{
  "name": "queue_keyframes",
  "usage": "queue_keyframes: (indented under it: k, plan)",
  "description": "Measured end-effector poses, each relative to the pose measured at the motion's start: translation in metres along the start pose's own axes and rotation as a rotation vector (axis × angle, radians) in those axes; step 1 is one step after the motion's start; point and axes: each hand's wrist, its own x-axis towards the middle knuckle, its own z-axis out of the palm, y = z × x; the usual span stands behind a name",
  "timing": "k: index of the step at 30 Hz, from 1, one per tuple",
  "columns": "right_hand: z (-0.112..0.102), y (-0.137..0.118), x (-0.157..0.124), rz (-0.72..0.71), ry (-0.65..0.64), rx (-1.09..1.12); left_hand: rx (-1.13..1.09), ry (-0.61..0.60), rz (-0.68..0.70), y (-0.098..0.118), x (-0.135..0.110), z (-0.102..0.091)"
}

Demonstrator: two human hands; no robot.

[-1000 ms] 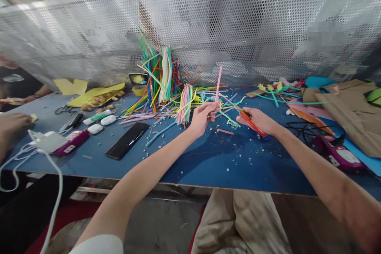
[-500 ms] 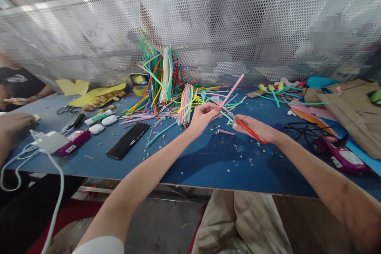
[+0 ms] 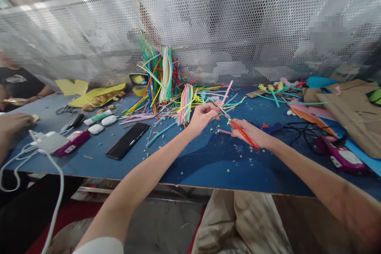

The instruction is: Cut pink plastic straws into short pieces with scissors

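My left hand (image 3: 203, 118) pinches a pink pipe cleaner (image 3: 227, 92), which sticks up and to the right beyond my fingertips. Red-handled scissors (image 3: 244, 135) are gripped in my right hand (image 3: 249, 131), their metal blades pointing up and left against my left fingertips. Where the blades meet the pipe cleaner is too small to make out. Behind my left hand lies a bundle of pink, yellow and mint pipe cleaners (image 3: 185, 103). Tiny cut bits are strewn over the blue table (image 3: 202, 166) below both hands.
A tall pipe-cleaner bundle (image 3: 166, 75) stands before the perforated metal screen (image 3: 238, 27). Left are a black phone (image 3: 127, 141), a purple power strip (image 3: 73, 143) and a co-worker's hand (image 3: 18, 123). Right are brown paper bags (image 3: 354, 115), black cables (image 3: 306, 131) and another purple strip (image 3: 342, 156).
My right hand and the scissors have shifted slightly left and down. The pink pipe cleaner now stands lower and further left, and less of it shows. My left hand has barely moved.
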Motion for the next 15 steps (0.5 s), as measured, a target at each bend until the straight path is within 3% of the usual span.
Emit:
queue_keyframes:
  k: [5,10,12,15]
  plan:
    - [0.011,0.013,0.004,0.092,0.018,0.126,-0.098,0.005,-0.040,0.000,0.001,-0.001]
    - [0.015,0.013,0.012,0.076,0.111,0.170,-0.143,0.024,-0.039,0.001,0.003,-0.003]
    - [0.007,0.009,0.013,0.044,0.160,0.137,-0.147,0.051,0.002,0.000,0.005,-0.003]
    - [-0.021,0.004,0.011,0.002,0.353,-0.038,-0.122,0.125,0.069,-0.003,0.008,-0.003]
